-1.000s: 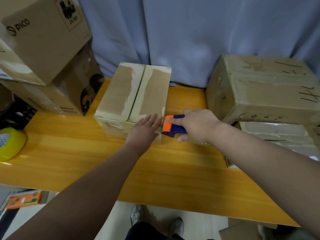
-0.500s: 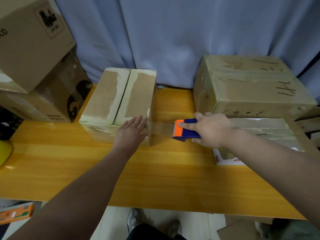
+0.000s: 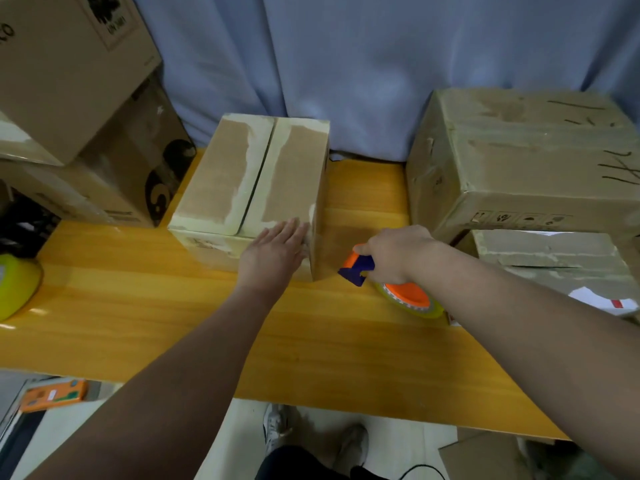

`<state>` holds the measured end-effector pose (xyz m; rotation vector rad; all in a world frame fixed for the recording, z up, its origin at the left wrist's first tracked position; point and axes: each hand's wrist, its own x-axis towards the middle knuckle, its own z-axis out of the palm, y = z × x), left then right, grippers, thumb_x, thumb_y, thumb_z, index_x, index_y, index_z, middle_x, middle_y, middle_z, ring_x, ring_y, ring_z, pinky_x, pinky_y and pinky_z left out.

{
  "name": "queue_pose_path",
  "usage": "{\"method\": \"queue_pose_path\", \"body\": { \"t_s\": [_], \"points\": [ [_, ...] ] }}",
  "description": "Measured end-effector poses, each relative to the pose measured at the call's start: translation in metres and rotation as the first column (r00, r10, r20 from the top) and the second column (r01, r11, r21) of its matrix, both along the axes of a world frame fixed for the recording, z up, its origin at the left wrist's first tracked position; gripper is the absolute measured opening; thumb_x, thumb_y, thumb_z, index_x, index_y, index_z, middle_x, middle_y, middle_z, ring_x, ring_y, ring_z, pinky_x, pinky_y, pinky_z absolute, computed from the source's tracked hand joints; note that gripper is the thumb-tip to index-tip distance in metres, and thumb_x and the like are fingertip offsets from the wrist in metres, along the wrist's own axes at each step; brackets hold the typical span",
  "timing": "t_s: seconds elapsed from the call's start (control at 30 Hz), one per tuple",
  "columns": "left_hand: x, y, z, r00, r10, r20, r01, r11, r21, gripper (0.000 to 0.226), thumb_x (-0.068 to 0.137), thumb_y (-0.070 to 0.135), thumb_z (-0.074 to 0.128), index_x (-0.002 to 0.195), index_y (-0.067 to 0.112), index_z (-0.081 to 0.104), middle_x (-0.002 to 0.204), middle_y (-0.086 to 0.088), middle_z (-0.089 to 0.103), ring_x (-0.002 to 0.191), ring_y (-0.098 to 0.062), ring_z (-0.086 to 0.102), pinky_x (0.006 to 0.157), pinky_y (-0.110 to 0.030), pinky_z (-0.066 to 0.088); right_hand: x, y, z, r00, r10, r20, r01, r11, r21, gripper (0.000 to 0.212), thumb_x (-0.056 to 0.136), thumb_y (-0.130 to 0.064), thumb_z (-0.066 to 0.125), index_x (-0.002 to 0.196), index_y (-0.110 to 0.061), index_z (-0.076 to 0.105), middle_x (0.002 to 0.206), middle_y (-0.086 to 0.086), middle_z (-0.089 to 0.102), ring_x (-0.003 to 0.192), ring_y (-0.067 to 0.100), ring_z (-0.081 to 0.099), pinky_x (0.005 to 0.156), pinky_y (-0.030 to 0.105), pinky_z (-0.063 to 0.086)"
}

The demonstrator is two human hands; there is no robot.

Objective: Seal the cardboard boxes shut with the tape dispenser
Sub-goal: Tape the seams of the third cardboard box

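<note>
A small cardboard box (image 3: 242, 178) stands on the yellow table (image 3: 311, 341), its two top flaps closed with an untaped seam between them. My left hand (image 3: 273, 252) lies flat with straight fingers on the box's near right corner. My right hand (image 3: 398, 256) grips the orange and blue tape dispenser (image 3: 358, 268) just right of the box's right side. A strip of clear tape runs from that side wall to the dispenser. The dispenser's tape roll (image 3: 412, 299) shows under my wrist.
Large stacked boxes (image 3: 69, 98) stand at the left. A big worn box (image 3: 526, 168) sits on flatter boxes (image 3: 554, 265) at the right. A yellow tape roll (image 3: 17, 289) lies at the table's left edge. A blue curtain hangs behind.
My right hand has drawn the dispenser away from the box's right side and down toward the table, tilting it so the roll shows. My left hand stays pressed on the box corner.
</note>
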<state>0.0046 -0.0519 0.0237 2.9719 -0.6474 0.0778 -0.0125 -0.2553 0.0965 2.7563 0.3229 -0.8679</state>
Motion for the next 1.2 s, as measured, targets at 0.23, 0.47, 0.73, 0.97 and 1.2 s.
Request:
{"method": "queue_pose_path", "body": {
  "t_s": [0.23, 0.47, 0.73, 0.97, 1.2],
  "points": [
    [0.003, 0.003, -0.003, 1.000, -0.030, -0.002, 0.030, 0.998, 0.050, 0.054, 0.103, 0.027, 0.039, 0.152, 0.022, 0.017, 0.158, 0.002, 0.021, 0.145, -0.016, 0.022, 0.116, -0.030, 0.018, -0.024, 0.005, -0.029, 0.977, 0.052, -0.208, -0.100, 0.969, -0.226, 0.036, 0.090, -0.027, 0.053, 0.126, -0.022, 0.056, 0.124, -0.003, 0.056, 0.111, 0.026, 0.056, 0.083, 0.037, 0.046],
    [0.000, 0.003, 0.000, 0.999, -0.033, -0.004, 0.033, 0.999, 0.007, 0.053, 0.101, 0.026, 0.045, 0.150, 0.020, 0.026, 0.156, 0.000, 0.027, 0.143, -0.019, 0.027, 0.115, -0.031, 0.021, -0.034, -0.048, -0.040, 0.811, -0.551, -0.195, 0.546, 0.594, 0.591, 0.069, 0.092, -0.046, 0.057, 0.150, -0.034, 0.022, 0.136, 0.004, 0.052, 0.118, 0.024, 0.052, 0.092, 0.030, 0.043],
    [-0.005, 0.007, 0.004, 0.997, -0.045, -0.064, 0.051, 0.994, 0.092, 0.072, 0.100, 0.034, 0.044, 0.152, 0.023, -0.003, 0.160, 0.005, -0.001, 0.148, -0.015, 0.002, 0.117, -0.027, 0.001, -0.066, -0.051, -0.086, 0.431, -0.773, -0.465, 0.678, -0.063, 0.732, 0.038, 0.096, -0.037, 0.054, 0.127, -0.015, 0.051, 0.110, 0.007, 0.060, 0.091, 0.018, 0.054, 0.078, 0.029, 0.040],
    [-0.015, 0.021, 0.013, 0.989, -0.103, -0.108, 0.122, 0.974, 0.192, 0.072, 0.101, 0.036, 0.041, 0.152, 0.016, -0.007, 0.160, 0.000, -0.008, 0.147, -0.017, -0.007, 0.117, -0.029, -0.006, -0.070, -0.049, -0.136, 0.484, -0.837, -0.256, 0.603, 0.107, 0.791, 0.033, 0.099, -0.022, 0.050, 0.126, -0.006, 0.061, 0.115, 0.018, 0.064, 0.112, 0.035, 0.056, 0.087, 0.033, 0.041],
    [-0.006, 0.039, 0.020, 0.980, -0.144, -0.136, 0.173, 0.957, 0.234, 0.072, 0.101, 0.038, 0.039, 0.152, 0.015, -0.007, 0.161, 0.000, -0.005, 0.147, -0.016, -0.006, 0.118, -0.031, -0.005, -0.051, 0.029, -0.096, 0.658, -0.749, 0.079, 0.340, 0.390, 0.856, 0.079, 0.090, -0.052, 0.053, 0.153, -0.019, 0.018, 0.158, 0.001, 0.020, 0.145, 0.019, 0.017, 0.117, 0.038, 0.022]
  ]
}}
